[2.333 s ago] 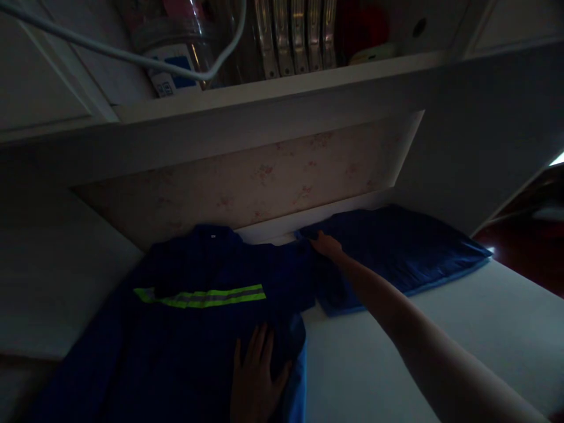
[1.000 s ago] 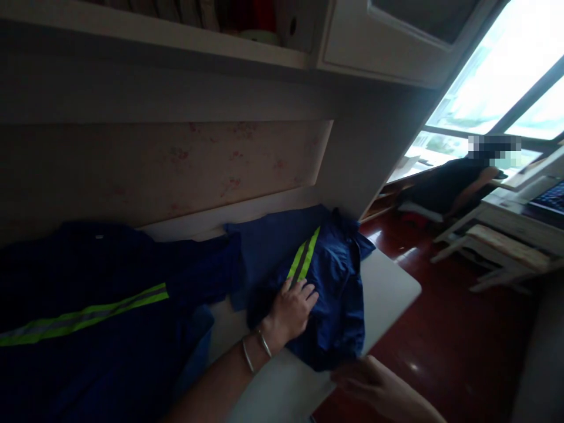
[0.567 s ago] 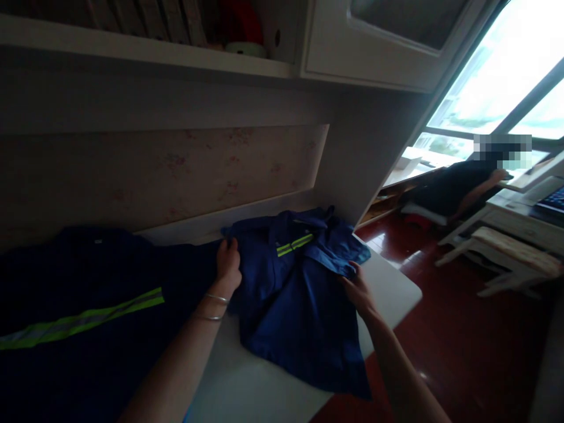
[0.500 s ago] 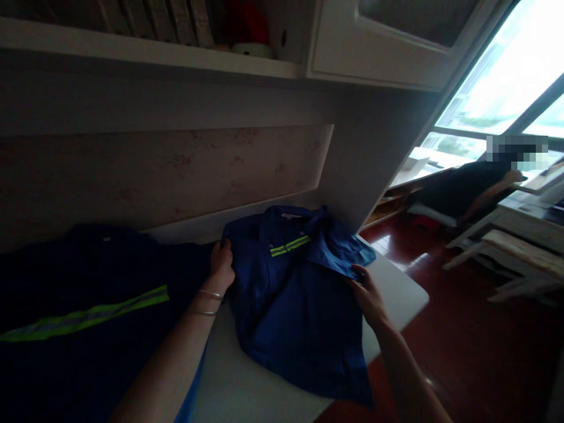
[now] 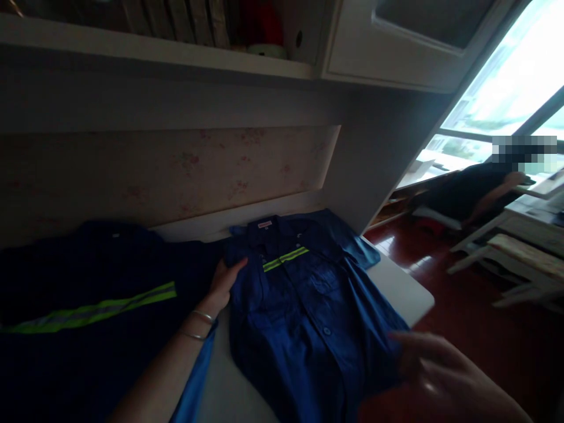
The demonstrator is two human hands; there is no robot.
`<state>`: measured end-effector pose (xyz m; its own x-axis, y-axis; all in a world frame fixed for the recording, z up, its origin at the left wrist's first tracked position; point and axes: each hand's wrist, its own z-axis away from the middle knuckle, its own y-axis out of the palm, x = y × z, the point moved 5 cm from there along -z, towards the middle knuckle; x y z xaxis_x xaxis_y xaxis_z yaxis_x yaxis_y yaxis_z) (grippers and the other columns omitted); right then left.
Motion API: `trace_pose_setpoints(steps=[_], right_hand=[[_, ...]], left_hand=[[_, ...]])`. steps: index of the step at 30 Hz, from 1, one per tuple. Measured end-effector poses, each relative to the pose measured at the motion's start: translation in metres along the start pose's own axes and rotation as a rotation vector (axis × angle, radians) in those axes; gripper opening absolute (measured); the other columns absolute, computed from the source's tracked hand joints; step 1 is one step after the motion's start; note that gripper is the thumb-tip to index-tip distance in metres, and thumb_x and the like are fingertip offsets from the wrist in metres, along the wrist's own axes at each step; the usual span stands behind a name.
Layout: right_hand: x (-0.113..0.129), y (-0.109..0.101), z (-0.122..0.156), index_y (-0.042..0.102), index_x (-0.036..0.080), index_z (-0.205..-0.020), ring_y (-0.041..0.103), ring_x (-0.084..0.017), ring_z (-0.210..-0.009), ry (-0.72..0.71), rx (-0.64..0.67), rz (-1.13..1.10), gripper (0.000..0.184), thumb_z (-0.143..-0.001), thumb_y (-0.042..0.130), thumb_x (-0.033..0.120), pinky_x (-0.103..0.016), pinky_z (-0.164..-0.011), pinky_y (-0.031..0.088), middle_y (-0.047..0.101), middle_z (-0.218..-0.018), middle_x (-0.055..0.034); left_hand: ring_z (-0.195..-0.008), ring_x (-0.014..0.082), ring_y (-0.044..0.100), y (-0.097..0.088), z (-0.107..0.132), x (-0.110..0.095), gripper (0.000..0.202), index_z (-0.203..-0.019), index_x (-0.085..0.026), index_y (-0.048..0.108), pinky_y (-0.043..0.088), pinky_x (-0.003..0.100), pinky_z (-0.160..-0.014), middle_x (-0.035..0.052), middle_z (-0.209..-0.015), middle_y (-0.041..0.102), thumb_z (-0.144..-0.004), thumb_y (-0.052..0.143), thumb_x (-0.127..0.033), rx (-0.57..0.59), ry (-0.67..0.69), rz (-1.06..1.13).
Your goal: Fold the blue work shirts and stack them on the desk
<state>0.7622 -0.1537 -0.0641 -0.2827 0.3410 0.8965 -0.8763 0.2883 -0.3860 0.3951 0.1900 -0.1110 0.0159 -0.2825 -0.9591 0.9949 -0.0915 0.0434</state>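
Observation:
A blue work shirt [image 5: 304, 305] with a short yellow-green reflective stripe lies front up on the white table [image 5: 396, 288], collar toward the wall. My left hand [image 5: 224, 282], wearing two thin bangles, rests with fingers stretched against the shirt's left shoulder edge. My right hand [image 5: 440, 370] is blurred at the lower right, at the shirt's lower right hem; its fingers look spread but the grip is unclear. A second, darker blue garment [image 5: 88, 305] with a long reflective stripe lies spread to the left.
A shelf [image 5: 176, 50] with books runs overhead and a white cabinet side [image 5: 374, 158] stands behind the table. At the right are red floor, white furniture [image 5: 506, 252], a bright window, and another person [image 5: 480, 188] seated there.
The folded blue shirt has been pulled open and laid out flat with its front up. My right hand has moved from the shirt's right shoulder down to its lower hem.

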Motion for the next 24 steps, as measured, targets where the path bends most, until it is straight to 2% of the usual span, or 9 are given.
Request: trace_pose_setpoints(steps=[3,5,7,9,12,15,17,21,24], right_hand=[[0.040,0.017,-0.101,0.060,0.025,-0.132,0.064,-0.032,-0.107,-0.157,-0.184,0.186,0.066,-0.078,0.061,0.063,-0.046,-0.088,0.054,0.065,-0.123,-0.0149],[0.061,0.031,-0.163,0.052,0.020,-0.140,0.052,-0.036,-0.127,-0.242,-0.341,0.512,0.075,-0.078,0.063,0.060,-0.050,-0.100,0.046,0.050,-0.143,-0.0196],[0.068,0.051,-0.209,0.039,0.017,-0.150,0.041,-0.041,-0.136,-0.203,-0.291,0.806,0.087,-0.078,0.066,0.059,-0.053,-0.104,0.041,0.036,-0.153,-0.0234],[0.065,0.073,-0.232,0.025,0.018,-0.156,0.042,-0.043,-0.135,-0.141,-0.136,0.997,0.094,-0.080,0.063,0.061,-0.058,-0.101,0.041,0.037,-0.153,-0.0249],[0.062,0.108,-0.233,0.021,0.020,-0.156,0.055,-0.042,-0.124,-0.205,0.044,1.168,0.081,-0.090,0.051,0.056,-0.061,-0.094,0.044,0.056,-0.138,-0.0219],[0.063,0.136,-0.215,0.038,0.017,-0.150,0.069,-0.039,-0.100,-0.314,0.130,1.320,0.055,-0.096,0.039,0.029,-0.054,-0.079,0.052,0.065,-0.124,-0.0218],[0.070,0.145,-0.204,0.051,0.015,-0.140,0.071,-0.036,-0.087,-0.364,0.139,1.326,0.049,-0.093,0.035,0.016,-0.050,-0.070,0.053,0.066,-0.119,-0.0221],[0.111,0.141,-0.188,0.065,0.014,-0.114,0.070,-0.028,-0.074,-0.350,0.046,0.770,0.035,-0.090,0.040,0.020,-0.038,-0.064,0.054,0.072,-0.093,-0.0167],[0.160,0.151,-0.165,0.066,0.020,-0.106,0.069,-0.022,-0.069,-0.356,0.076,0.302,0.031,-0.091,0.041,0.031,-0.029,-0.057,0.054,0.071,-0.080,-0.0087]], left_hand=[[-0.117,0.0245,0.063,0.008,0.021,0.006,0.072,-0.131,-0.020,0.055,0.045,0.039,-0.104,0.0114,-0.132,0.064,-0.064,0.079,-0.010,0.045,0.089,-0.134],[-0.122,0.0236,0.059,0.011,0.036,0.006,0.074,-0.134,-0.021,0.053,0.040,0.038,-0.110,0.0101,-0.137,0.062,-0.066,0.072,-0.002,0.084,0.136,-0.209],[-0.123,0.0230,0.059,0.010,0.054,0.000,0.068,-0.134,-0.021,0.055,0.039,0.037,-0.111,0.0086,-0.136,0.063,-0.069,0.064,0.000,0.121,0.165,-0.261],[-0.125,0.0222,0.058,0.006,0.079,-0.008,0.063,-0.134,-0.021,0.057,0.038,0.036,-0.112,0.0073,-0.136,0.063,-0.074,0.060,-0.003,0.128,0.188,-0.291],[-0.129,0.0206,0.055,-0.003,0.125,-0.023,0.056,-0.135,-0.023,0.057,0.036,0.034,-0.114,0.0046,-0.140,0.061,-0.081,0.055,-0.010,0.183,0.210,-0.295],[-0.130,0.0210,0.054,-0.016,0.170,-0.033,0.054,-0.136,-0.024,0.057,0.038,0.035,-0.113,0.0036,-0.141,0.060,-0.083,0.052,-0.016,0.273,0.179,-0.253],[-0.129,0.0219,0.055,-0.034,0.194,-0.040,0.053,-0.135,-0.024,0.058,0.039,0.036,-0.112,0.0038,-0.141,0.060,-0.083,0.053,-0.019,0.260,0.144,-0.225],[-0.117,0.0253,0.063,-0.099,0.231,-0.062,0.046,-0.127,-0.022,0.064,0.048,0.039,-0.104,0.0049,-0.128,0.069,-0.082,0.059,-0.029,0.138,0.032,-0.167],[-0.096,0.0263,0.072,-0.175,0.254,-0.088,0.048,-0.118,-0.021,0.066,0.057,0.040,-0.090,0.0041,-0.106,0.077,-0.071,0.066,-0.030,-0.085,-0.117,-0.110]])
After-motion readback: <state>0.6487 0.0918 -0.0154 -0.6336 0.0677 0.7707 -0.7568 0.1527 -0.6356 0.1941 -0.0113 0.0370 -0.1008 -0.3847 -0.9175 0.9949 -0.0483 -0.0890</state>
